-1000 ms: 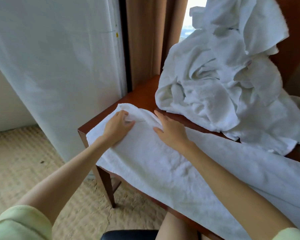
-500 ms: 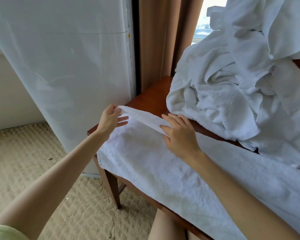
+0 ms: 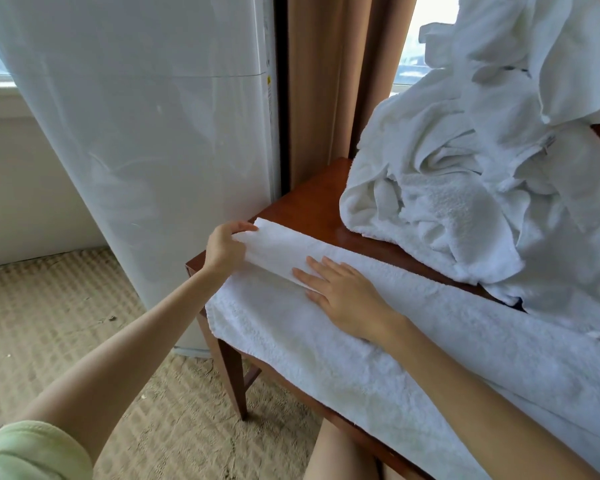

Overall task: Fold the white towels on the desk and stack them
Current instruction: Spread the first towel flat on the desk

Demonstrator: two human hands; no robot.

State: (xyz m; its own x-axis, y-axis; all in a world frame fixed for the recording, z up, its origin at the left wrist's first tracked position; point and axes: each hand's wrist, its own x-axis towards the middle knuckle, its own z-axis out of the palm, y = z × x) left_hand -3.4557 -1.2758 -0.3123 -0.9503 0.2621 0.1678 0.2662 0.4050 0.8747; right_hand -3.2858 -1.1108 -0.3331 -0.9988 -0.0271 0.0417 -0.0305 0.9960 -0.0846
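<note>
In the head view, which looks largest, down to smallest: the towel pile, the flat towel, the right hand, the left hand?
1-2. Towel pile and flat towel: similar, both cut by the frame, so unranked.
3. Right hand, spread flat.
4. Left hand, curled on the towel's end.

The spread towel [image 3: 361,344] is white terry cloth, nubbly and matt; the heaped towels [image 3: 465,209] are the same looped cloth. The desk [image 3: 309,206] is reddish wood, polished to a gloss. The white cabinet [image 3: 153,150] looks smooth and faintly shiny; the carpet [image 3: 49,323] is coarse and ribbed.
</note>
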